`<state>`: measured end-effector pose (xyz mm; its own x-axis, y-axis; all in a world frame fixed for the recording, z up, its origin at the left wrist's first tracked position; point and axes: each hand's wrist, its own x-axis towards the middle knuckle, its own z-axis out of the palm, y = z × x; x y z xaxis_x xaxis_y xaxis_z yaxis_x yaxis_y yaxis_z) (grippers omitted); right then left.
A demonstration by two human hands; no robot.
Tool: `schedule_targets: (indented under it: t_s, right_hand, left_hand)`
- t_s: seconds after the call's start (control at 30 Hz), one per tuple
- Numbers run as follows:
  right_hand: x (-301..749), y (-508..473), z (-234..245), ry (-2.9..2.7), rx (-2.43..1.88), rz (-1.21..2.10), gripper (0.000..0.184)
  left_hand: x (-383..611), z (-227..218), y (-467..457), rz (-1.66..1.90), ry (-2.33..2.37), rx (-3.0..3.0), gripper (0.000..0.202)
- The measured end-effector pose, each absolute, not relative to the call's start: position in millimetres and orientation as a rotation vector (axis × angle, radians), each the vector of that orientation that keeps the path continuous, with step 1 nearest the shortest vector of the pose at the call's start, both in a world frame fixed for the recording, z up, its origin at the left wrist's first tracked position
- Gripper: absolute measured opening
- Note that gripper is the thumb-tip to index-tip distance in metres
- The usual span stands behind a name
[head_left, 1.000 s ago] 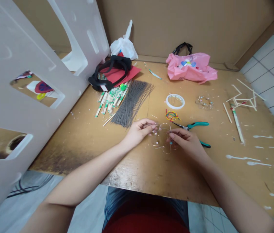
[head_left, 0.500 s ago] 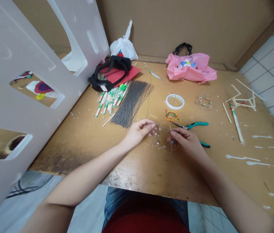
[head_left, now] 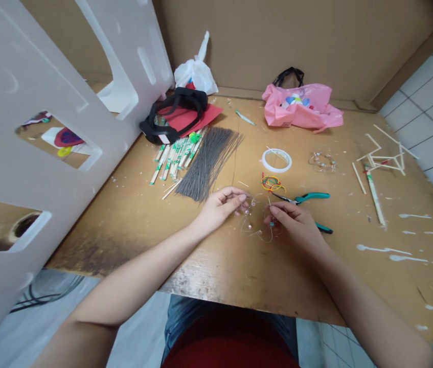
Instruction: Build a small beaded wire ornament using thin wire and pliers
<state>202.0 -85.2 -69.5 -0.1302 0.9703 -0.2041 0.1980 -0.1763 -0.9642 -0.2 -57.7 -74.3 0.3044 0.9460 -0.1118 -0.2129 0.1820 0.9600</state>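
My left hand (head_left: pixel 225 205) pinches the left side of a loop of thin wire strung with small beads (head_left: pixel 249 226). On the loop's other side my right hand (head_left: pixel 292 220) grips it between thumb and fingers, with a pale blue bead showing just below the fingertips. The loop is held low over the table, and part of it is hidden by my fingers. Pliers with teal handles (head_left: pixel 313 196) lie right behind my right hand, partly covered by it. A small coil of red, yellow and green cord (head_left: pixel 271 183) rests beyond the loop.
Farther back lie a roll of white tape (head_left: pixel 276 160) and another beaded wire ring (head_left: pixel 322 162). Dark wires (head_left: pixel 210 163), wrapped chopsticks (head_left: pixel 178 156) and a black headband (head_left: pixel 174 115) are on the left. A pink bag (head_left: pixel 302 110) stands behind; joined sticks (head_left: pixel 387 161) lie right.
Almost nothing differs. Both hands keep their hold on the beaded wire loop, and the loop has shifted only very slightly.
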Motion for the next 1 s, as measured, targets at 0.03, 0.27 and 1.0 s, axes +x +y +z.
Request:
schedule_targets:
  t_s: [0.03,0.27,1.0]
  right_hand:
    - [202.0,-85.4,-69.5,-1.37,-1.42,1.372,0.034]
    - [200.2,-87.5,-69.7,-1.385,-1.408,1.414,0.032]
    - [202.0,-86.0,-69.2,-1.258,-1.374,1.597,0.032]
  left_hand:
    - [0.0,-74.0,-57.8,0.992,0.896,1.056,0.029]
    - [2.9,-72.2,-59.3,0.936,0.937,1.196,0.026]
    - [2.4,-71.2,-60.3,0.821,0.93,1.208,0.018]
